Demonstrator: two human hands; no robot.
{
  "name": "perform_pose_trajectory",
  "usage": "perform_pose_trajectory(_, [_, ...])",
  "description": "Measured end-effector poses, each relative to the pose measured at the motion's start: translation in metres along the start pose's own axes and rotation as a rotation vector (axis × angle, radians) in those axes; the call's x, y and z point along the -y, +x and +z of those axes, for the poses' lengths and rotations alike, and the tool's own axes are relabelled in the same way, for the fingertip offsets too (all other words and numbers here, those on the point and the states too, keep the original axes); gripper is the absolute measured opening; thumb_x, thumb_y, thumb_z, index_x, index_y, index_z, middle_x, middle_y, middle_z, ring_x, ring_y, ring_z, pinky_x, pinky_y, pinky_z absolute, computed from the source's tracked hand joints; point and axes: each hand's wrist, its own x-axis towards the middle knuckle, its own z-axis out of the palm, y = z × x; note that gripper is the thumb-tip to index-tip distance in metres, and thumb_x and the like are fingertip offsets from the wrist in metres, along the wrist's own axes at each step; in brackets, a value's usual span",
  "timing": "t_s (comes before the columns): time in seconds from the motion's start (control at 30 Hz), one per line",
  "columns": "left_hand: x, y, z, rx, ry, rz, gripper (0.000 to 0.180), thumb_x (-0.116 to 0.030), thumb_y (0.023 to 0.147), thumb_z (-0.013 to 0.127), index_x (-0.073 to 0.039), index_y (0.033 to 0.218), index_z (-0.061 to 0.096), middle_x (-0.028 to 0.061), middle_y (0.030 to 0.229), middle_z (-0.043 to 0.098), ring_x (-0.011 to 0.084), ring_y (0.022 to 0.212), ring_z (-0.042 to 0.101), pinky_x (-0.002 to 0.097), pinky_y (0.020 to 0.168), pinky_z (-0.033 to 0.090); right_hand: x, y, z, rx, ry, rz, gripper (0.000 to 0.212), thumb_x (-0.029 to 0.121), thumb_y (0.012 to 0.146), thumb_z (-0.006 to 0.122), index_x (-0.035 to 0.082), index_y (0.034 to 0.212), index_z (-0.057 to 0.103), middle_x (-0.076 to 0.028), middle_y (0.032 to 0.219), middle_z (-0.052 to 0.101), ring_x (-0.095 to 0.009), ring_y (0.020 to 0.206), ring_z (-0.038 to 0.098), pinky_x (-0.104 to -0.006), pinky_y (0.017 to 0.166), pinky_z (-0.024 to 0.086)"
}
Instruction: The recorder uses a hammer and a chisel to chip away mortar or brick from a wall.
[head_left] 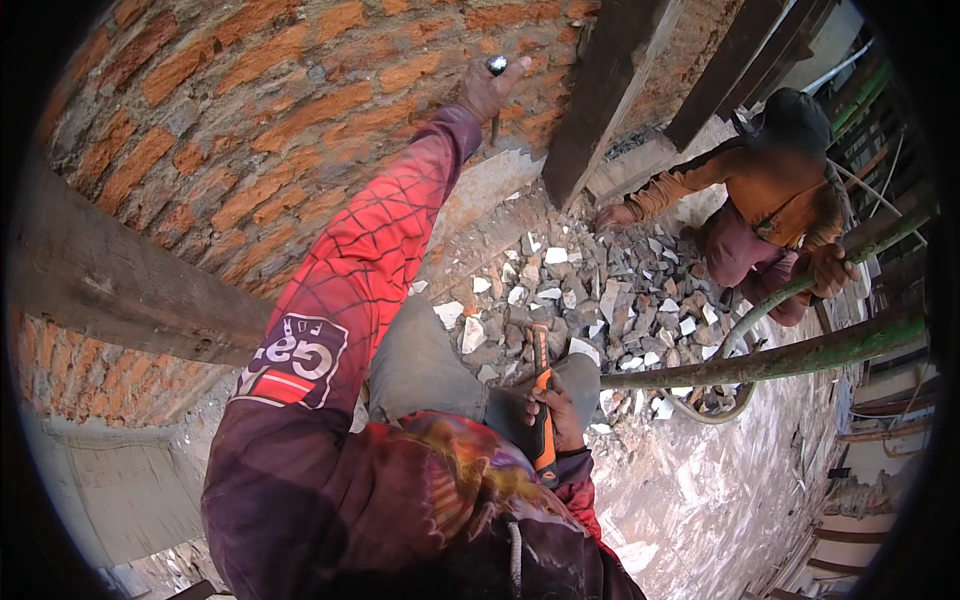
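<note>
My left arm stretches out to the rough brick wall (pixel 330 60). At the wall, my left hand (pixel 487 92) is closed around a chisel (pixel 497 65), its shiny round end showing above the fist and its dark shaft below. Close to my body, over my bent legs, my right hand (pixel 562 412) grips a tool with a long orange-and-black handle (pixel 543 440). Its working end cannot be made out. Broken rubble (pixel 610 290), grey with white pieces, lies in a heap beyond my knees.
A co-worker (pixel 780 190) in an orange-brown top crouches at the right, one hand at the rubble. Green poles (pixel 780 365) cross from the right, near a round rim (pixel 715 415). Dark timber posts (pixel 610 100) lean by the wall; a wooden beam (pixel 130 270) stands at left.
</note>
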Motion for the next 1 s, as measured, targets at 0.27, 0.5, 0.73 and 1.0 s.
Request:
perform_pose_trajectory(0.27, [0.030,0.013,0.001,0.055,-0.092,-0.102,0.046,-0.046,0.096,0.058,-0.013,0.067,0.046,-0.0032,0.057,0.039,0.0103,0.053,0.036,0.0306,0.053,0.032,0.053,-0.034,0.022,-0.061,-0.758,-0.363,0.054,0.001,0.090,0.061,0.006,0.137,0.036,-0.007,0.091,0.056,-0.016,0.064,0.060,-0.0276,0.058,0.051])
perform_pose_trajectory(0.5, [0.036,0.010,-0.001,0.087,-0.333,-0.156,0.047,-0.046,0.093,0.062,-0.012,0.064,0.048,-0.0042,0.055,0.040,0.0094,0.050,0.037,0.0300,0.050,0.030,0.018,0.020,-0.103,-0.516,-1.570,-0.465,0.016,0.013,0.084,0.066,0.002,0.093,0.059,-0.004,0.063,0.057,-0.017,0.057,0.061,-0.0307,0.053,0.048])
perform_pose_trajectory(0.73, [0.022,0.006,0.006,-0.021,-0.350,-0.108,0.039,-0.037,0.094,0.062,-0.013,0.067,0.048,-0.0051,0.056,0.038,0.0082,0.048,0.034,0.0293,0.048,0.024,0.034,0.046,-0.100,-0.423,-0.984,0.126,0.014,0.011,0.084,0.063,0.001,0.092,0.058,-0.006,0.064,0.059,-0.017,0.048,0.057,-0.0318,0.042,0.046])
perform_pose_trajectory(1.0, [0.032,0.011,0.015,-0.042,-0.355,-0.091,0.041,-0.035,0.095,0.061,-0.014,0.064,0.044,-0.0030,0.055,0.039,0.0100,0.050,0.035,0.0294,0.050,0.025,0.052,0.049,-0.095,-0.428,-0.742,0.304,0.015,0.015,0.089,0.061,0.004,0.098,0.055,-0.004,0.062,0.056,-0.017,0.048,0.057,-0.0321,0.039,0.045])
